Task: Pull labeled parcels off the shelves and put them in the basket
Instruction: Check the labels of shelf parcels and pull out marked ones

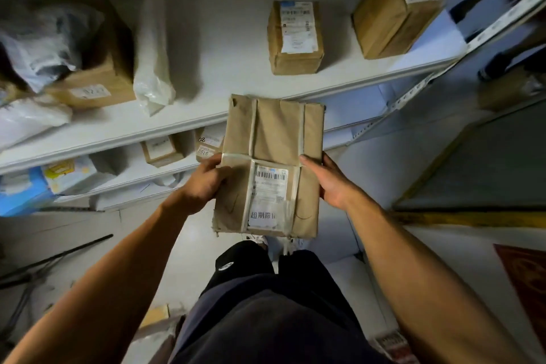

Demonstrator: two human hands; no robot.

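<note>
I hold a flat brown cardboard parcel (271,139) in front of the shelves, its white barcode label facing me on the lower half. My left hand (204,183) grips its left edge, thumb on top. At the right edge my right hand (331,183) holds it with the thumb laid over the face. On the upper white shelf (224,74) stand two labeled brown boxes, one in the middle (294,35) and one at the right end (393,9). No basket is in view.
The shelf's left part carries a white plastic bag (153,53), a brown box (94,89) and grey bags. Small labeled boxes (161,149) sit on the lower shelf. My legs are below, a metal upright (443,74) stands right, and a yellow floor stripe (472,219) runs beyond.
</note>
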